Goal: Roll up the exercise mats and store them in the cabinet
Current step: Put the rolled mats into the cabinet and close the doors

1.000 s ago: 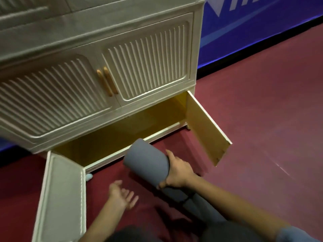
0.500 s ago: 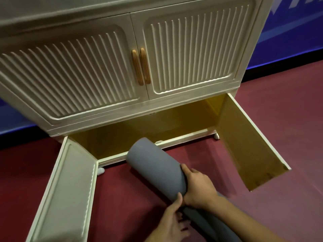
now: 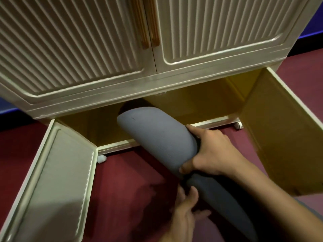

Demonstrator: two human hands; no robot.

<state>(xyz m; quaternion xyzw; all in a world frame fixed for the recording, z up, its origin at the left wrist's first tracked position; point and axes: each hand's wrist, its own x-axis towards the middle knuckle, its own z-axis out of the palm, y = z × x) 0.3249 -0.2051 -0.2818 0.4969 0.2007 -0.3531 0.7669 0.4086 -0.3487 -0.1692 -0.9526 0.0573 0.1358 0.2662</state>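
Observation:
A rolled grey exercise mat [image 3: 157, 135] points diagonally up-left, its far end inside the open lower compartment [image 3: 201, 103] of the cream cabinet [image 3: 108, 88]. My right hand [image 3: 212, 151] grips the roll around its middle from the right. My left hand [image 3: 185, 206] holds the roll's lower part from underneath, near the bottom edge of the view. The mat's near end runs off toward the bottom right.
Both lower doors stand open: the left door [image 3: 56, 180] swings out toward me, the right door [image 3: 279, 133] shows its yellow inside. The two ribbed upper doors with wooden handles [image 3: 150, 23] are closed. Dark red floor [image 3: 125, 186] lies in front; small white casters sit under the cabinet.
The view has come closer to the cabinet. The mat's far end has gone from the floor in front of the sill into the lower compartment. My left hand has taken hold of the roll.

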